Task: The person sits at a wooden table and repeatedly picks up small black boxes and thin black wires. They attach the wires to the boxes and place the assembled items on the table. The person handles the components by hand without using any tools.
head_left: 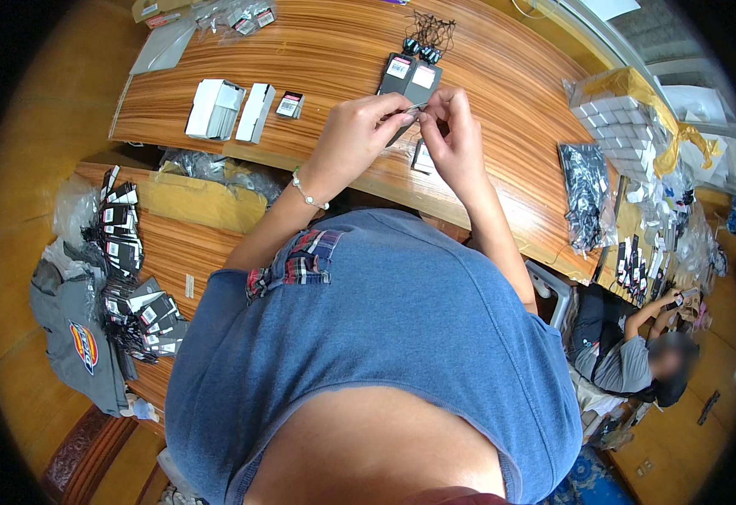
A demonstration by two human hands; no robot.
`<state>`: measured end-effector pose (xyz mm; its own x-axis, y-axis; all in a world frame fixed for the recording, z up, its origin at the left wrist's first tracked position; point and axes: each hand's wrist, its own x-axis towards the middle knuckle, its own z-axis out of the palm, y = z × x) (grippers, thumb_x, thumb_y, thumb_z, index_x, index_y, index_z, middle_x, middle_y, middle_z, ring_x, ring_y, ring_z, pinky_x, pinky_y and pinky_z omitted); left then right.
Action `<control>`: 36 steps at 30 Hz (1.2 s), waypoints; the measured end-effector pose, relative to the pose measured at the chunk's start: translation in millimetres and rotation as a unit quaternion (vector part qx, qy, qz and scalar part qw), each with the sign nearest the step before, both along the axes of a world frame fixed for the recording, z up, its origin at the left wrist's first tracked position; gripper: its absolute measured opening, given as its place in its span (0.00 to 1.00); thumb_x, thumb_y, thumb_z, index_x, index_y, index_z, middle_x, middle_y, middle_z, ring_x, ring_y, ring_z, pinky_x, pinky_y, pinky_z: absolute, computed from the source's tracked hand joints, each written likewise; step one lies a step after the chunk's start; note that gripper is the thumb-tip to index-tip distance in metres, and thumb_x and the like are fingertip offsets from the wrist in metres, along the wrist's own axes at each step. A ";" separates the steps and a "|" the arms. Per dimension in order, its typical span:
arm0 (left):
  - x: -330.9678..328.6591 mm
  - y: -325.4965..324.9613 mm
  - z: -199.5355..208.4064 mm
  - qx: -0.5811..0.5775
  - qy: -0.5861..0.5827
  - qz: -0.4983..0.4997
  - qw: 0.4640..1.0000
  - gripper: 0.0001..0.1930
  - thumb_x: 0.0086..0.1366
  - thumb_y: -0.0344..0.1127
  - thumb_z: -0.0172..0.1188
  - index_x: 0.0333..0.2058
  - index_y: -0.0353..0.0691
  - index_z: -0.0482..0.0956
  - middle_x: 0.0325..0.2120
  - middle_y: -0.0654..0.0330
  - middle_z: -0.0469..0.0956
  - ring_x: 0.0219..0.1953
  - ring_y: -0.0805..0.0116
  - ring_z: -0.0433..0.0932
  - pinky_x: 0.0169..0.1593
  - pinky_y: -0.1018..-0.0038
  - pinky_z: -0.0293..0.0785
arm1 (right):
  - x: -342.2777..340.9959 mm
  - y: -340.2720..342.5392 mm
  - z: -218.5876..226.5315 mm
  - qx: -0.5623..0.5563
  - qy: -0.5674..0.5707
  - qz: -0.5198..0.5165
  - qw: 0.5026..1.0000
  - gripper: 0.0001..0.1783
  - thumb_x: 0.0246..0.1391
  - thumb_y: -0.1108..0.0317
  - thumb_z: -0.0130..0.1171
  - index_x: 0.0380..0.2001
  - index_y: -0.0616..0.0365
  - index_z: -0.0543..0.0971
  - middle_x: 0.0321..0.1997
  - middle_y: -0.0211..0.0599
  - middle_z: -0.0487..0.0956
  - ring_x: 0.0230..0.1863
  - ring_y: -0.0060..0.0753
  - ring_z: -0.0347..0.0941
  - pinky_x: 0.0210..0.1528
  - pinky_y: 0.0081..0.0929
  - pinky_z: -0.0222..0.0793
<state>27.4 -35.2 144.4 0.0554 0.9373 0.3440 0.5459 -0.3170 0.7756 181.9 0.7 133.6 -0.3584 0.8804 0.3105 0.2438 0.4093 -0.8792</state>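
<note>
Over the far middle of the wooden table, my left hand [361, 130] and my right hand [459, 139] meet fingertip to fingertip. My left thumb and fingers pinch a small dark tag [399, 133], seen nearly edge-on. The right fingers are closed in a pinch at its upper end; what exactly they grip is too small to make out. Just beyond the hands lie dark hang tags [394, 74] with white labels and tangled black cords [432, 34]. A small labelled card [423, 158] rests on the table below my right hand.
Left on the table [326, 50] are a white box of cards [215, 109], a narrow white box [255, 113] and small labelled cards [290, 105]. Many tags [122, 227] lie lower left. At right are a dark plastic-wrapped bundle [585, 189], stacked white boxes [621, 122] and a seated person [621, 366].
</note>
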 end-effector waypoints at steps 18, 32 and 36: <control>-0.6 2.5 3.9 -0.022 0.072 -0.036 0.997 0.07 0.57 0.32 0.57 0.30 0.35 0.74 0.24 0.51 0.76 0.23 0.58 0.75 0.27 0.70 0.69 | -2.3 -0.6 -23.4 -0.277 0.285 0.044 0.917 0.11 0.51 0.80 0.48 0.35 0.56 0.60 0.21 0.26 0.69 0.21 0.14 0.61 0.22 0.12 0.54; -3.5 4.0 -2.6 -0.027 0.094 -0.042 0.994 0.08 0.57 0.33 0.55 0.32 0.34 0.73 0.24 0.49 0.75 0.26 0.52 0.74 0.29 0.66 0.69 | -3.7 2.2 -30.8 -0.306 0.290 0.052 0.905 0.12 0.50 0.81 0.48 0.36 0.55 0.61 0.20 0.27 0.70 0.21 0.17 0.63 0.23 0.15 0.57; -3.7 4.7 -3.0 -0.030 0.096 -0.041 0.994 0.08 0.58 0.33 0.54 0.32 0.34 0.73 0.24 0.48 0.74 0.26 0.52 0.74 0.29 0.65 0.69 | -3.8 2.5 -29.8 -0.333 0.297 0.041 0.894 0.10 0.49 0.79 0.49 0.34 0.57 0.63 0.18 0.30 0.69 0.20 0.19 0.63 0.23 0.16 0.58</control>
<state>23.7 -30.5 141.4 0.1926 0.9454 0.2631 0.6594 -0.3232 0.6788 178.1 3.2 103.8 -0.3759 0.9194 -0.1158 -0.3546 -0.2581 -0.8987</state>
